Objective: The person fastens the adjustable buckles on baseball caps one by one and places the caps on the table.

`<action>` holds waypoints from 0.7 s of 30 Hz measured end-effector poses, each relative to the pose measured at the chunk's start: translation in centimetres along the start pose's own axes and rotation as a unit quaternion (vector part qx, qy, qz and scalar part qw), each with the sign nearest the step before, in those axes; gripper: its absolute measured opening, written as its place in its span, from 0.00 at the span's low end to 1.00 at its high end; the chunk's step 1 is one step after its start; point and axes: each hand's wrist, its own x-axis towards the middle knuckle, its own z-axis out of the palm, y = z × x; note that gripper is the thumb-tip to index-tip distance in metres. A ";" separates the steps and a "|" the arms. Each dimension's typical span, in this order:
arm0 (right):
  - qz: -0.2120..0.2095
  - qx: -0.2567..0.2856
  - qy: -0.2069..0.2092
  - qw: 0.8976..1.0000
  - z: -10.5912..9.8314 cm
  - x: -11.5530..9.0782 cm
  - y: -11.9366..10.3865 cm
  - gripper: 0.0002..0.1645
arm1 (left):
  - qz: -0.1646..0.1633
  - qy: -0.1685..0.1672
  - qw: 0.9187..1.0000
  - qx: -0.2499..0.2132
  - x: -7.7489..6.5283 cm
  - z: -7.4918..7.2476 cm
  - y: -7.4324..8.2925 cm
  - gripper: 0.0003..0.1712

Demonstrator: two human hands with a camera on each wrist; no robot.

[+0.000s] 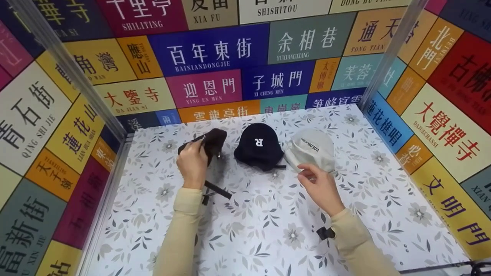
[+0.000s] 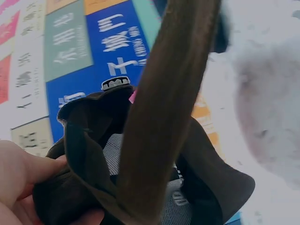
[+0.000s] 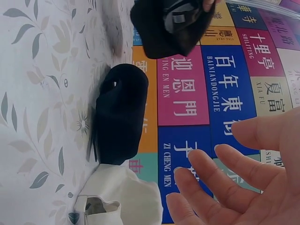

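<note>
My left hand point(image 1: 192, 165) grips a dark brown cap point(image 1: 215, 142) at the left of the row. In the left wrist view the thumb and fingers pinch the edge of this brown cap point(image 2: 218, 164), with its inside and pale lining showing. A broad brown strip crosses in front of it there. To its right sits a navy cap point(image 1: 259, 153) with a white letter R. Beyond that lies a cream cap point(image 1: 322, 143) with dark lettering. My right hand point(image 1: 320, 188) overlaps the cream cap's near edge; in the right wrist view its fingers are spread loosely, holding nothing.
The caps are on a table point(image 1: 245, 230) with a grey leaf-and-flower print. Panels with colourful name signs point(image 1: 209, 50) stand at the back and both sides, with metal posts point(image 1: 395, 42) at the corners. Near my left wrist, a dark strip point(image 1: 218, 189) slants over the table.
</note>
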 end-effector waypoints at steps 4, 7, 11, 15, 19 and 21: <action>0.004 0.003 -0.001 1.000 0.1 -0.1 0.0 0.15 | 0.018 0.029 0.999 -0.011 0.9 -1.6 1.5 0.06; 0.005 0.004 0.000 1.000 0.1 -0.1 0.0 0.15 | 0.031 0.048 0.998 -0.028 1.3 -2.8 2.7 0.07; 0.006 0.007 0.005 1.000 0.0 -0.3 0.0 0.15 | 0.051 0.070 0.995 -0.058 1.7 -4.2 4.6 0.05; 0.004 0.016 0.006 1.000 -0.3 -0.4 -0.2 0.16 | 0.070 0.081 0.991 -0.079 1.7 -5.7 6.5 0.04; 0.006 0.025 0.005 1.000 -0.7 -0.7 -0.4 0.16 | 0.082 0.074 0.989 -0.101 1.3 -7.3 8.5 0.06; 0.008 0.025 0.006 1.000 -1.0 -0.9 -0.4 0.16 | 0.086 0.067 0.988 -0.113 0.9 -8.0 9.4 0.07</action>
